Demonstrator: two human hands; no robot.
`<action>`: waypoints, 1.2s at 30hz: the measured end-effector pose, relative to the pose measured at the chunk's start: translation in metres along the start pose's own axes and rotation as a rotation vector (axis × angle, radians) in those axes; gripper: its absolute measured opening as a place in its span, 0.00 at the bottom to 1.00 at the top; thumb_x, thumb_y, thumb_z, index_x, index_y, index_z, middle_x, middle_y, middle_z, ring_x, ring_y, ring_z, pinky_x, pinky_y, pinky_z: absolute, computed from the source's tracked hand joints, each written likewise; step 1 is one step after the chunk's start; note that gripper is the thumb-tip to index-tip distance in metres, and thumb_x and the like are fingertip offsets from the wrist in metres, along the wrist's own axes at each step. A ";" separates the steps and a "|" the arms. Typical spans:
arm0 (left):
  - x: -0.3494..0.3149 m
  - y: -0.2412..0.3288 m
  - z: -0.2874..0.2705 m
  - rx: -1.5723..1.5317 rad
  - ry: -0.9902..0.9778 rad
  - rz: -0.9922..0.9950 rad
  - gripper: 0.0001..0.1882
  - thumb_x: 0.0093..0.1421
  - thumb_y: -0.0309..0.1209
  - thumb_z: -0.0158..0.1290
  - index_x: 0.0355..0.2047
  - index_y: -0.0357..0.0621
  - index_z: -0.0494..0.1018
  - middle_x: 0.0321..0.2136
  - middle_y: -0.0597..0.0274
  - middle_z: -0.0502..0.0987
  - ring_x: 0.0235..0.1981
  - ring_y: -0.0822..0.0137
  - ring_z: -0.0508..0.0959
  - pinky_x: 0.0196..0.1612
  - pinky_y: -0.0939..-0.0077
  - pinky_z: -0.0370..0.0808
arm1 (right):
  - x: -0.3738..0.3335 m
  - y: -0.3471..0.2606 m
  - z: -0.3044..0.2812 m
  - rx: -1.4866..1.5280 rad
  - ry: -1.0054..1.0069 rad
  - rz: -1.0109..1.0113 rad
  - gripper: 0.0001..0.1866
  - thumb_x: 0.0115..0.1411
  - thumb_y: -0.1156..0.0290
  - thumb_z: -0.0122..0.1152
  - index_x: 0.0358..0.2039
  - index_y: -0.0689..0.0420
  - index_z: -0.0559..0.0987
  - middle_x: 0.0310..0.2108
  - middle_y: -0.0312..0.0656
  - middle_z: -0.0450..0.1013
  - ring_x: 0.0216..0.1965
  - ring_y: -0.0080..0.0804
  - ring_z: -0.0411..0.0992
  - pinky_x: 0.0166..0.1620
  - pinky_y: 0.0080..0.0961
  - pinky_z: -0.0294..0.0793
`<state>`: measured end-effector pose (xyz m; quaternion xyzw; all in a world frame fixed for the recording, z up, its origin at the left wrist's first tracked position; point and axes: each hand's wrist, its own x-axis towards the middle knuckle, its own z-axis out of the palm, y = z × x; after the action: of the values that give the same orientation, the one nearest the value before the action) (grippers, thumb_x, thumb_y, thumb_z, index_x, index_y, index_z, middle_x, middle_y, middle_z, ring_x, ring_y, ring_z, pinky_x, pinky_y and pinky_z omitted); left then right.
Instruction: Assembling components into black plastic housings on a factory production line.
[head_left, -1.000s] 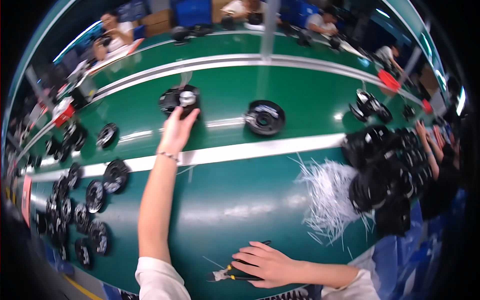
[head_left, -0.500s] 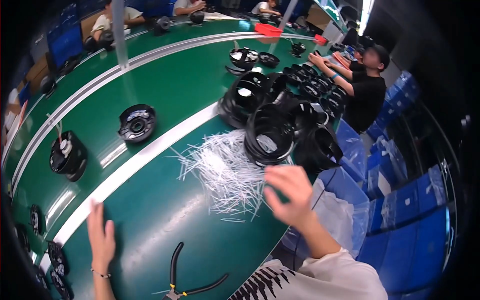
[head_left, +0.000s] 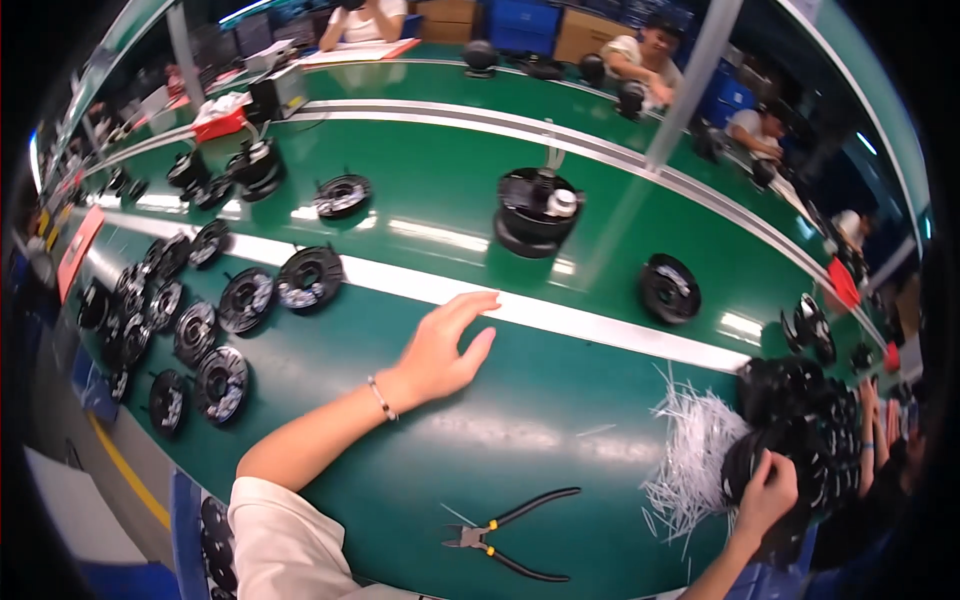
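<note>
Left hand: empty, thumb and fingers loosely parted. Right hand: pinching black ring; white strips just left. I'd grip the rim squarely, clear of strips.

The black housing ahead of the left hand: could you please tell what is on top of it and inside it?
On the black housing sits a white part; pale wires rise at its far side. Its inside is covered, so I cannot tell.
</note>
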<state>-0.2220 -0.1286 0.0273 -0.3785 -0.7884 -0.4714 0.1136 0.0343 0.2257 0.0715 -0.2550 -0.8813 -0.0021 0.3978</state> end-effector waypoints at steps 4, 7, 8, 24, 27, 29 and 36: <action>0.024 -0.032 -0.094 0.950 0.028 -0.128 0.16 0.45 0.31 0.55 0.33 0.37 0.70 0.38 0.48 0.69 0.46 0.50 0.66 0.52 0.56 0.60 | 0.000 -0.061 -0.026 0.212 0.069 -0.325 0.04 0.51 0.78 0.54 0.21 0.63 0.72 0.23 0.44 0.70 0.23 0.38 0.65 0.22 0.28 0.60; 0.006 -0.072 -0.149 1.134 -0.081 -0.642 0.21 0.47 0.36 0.55 0.40 0.40 0.67 0.43 0.52 0.69 0.50 0.49 0.65 0.52 0.54 0.60 | -0.008 -0.116 -0.019 0.487 -0.191 -0.741 0.04 0.49 0.73 0.56 0.19 0.58 0.73 0.21 0.40 0.72 0.19 0.32 0.67 0.21 0.25 0.60; 0.003 -0.080 -0.158 1.054 -0.172 -0.753 0.22 0.47 0.37 0.56 0.41 0.41 0.66 0.43 0.52 0.70 0.49 0.51 0.67 0.52 0.54 0.61 | -0.016 -0.121 -0.009 0.479 -0.293 -0.808 0.04 0.46 0.72 0.60 0.21 0.57 0.74 0.22 0.39 0.72 0.20 0.30 0.67 0.20 0.23 0.61; 0.020 -0.077 -0.133 0.510 -0.353 -0.636 0.20 0.41 0.39 0.61 0.27 0.35 0.72 0.25 0.49 0.76 0.29 0.57 0.76 0.34 0.69 0.72 | -0.019 -0.226 0.061 0.730 -0.726 -0.991 0.25 0.38 0.53 0.67 0.29 0.61 0.75 0.41 0.44 0.66 0.45 0.45 0.61 0.48 0.40 0.59; 0.021 -0.075 -0.111 0.193 -0.256 -0.532 0.11 0.49 0.28 0.56 0.29 0.34 0.69 0.24 0.57 0.75 0.26 0.73 0.74 0.29 0.78 0.70 | -0.034 -0.228 0.067 0.731 -0.772 -1.047 0.12 0.40 0.66 0.64 0.23 0.60 0.76 0.34 0.40 0.69 0.41 0.38 0.64 0.45 0.33 0.61; 0.019 -0.072 -0.093 -0.163 -0.104 -0.707 0.10 0.51 0.26 0.54 0.32 0.34 0.68 0.26 0.59 0.75 0.26 0.73 0.74 0.29 0.81 0.70 | -0.033 -0.220 0.067 0.602 -0.914 -1.100 0.10 0.39 0.70 0.64 0.22 0.60 0.76 0.34 0.39 0.69 0.40 0.38 0.64 0.44 0.31 0.61; 0.019 -0.062 -0.054 -0.738 0.294 -0.589 0.10 0.57 0.22 0.45 0.40 0.36 0.61 0.37 0.56 0.73 0.34 0.69 0.76 0.31 0.74 0.79 | -0.007 -0.242 0.067 0.521 -0.953 -0.930 0.47 0.34 0.55 0.70 0.54 0.60 0.59 0.59 0.58 0.41 0.59 0.60 0.40 0.55 0.60 0.43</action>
<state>-0.2884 -0.1812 0.0254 -0.0840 -0.6180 -0.7797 -0.0561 -0.1177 0.0261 0.0691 0.2775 -0.9485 0.1507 -0.0246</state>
